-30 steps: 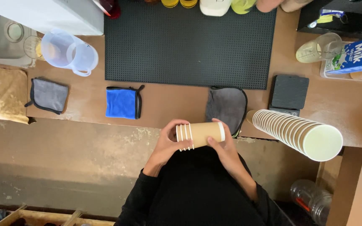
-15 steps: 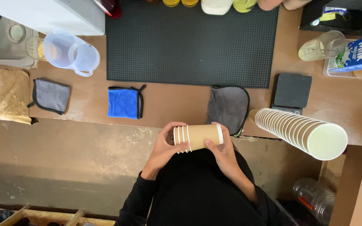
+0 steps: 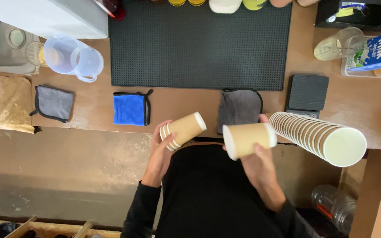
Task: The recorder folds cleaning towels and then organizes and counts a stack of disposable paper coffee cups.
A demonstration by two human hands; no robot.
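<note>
Paper cups are the items in hand. The largest group, a long nested stack of cups [image 3: 318, 136], lies tilted at the right edge of the brown counter [image 3: 190, 103], its long axis running from upper left to lower right, with one pale round end toward the camera; what supports it is hidden. The single kraft cup [image 3: 248, 139] is held on its side over the black torso, long axis roughly left to right; which end is the mouth is hard to make out. The short stack of cups [image 3: 182, 130] points up and right, its nested rims at the lower left.

The right hand [image 3: 261, 165] is closed around the single cup from below. The left hand [image 3: 160, 152] is curled around the short stack's rim end, forearm rising from below. Both stacks sit well apart.
</note>
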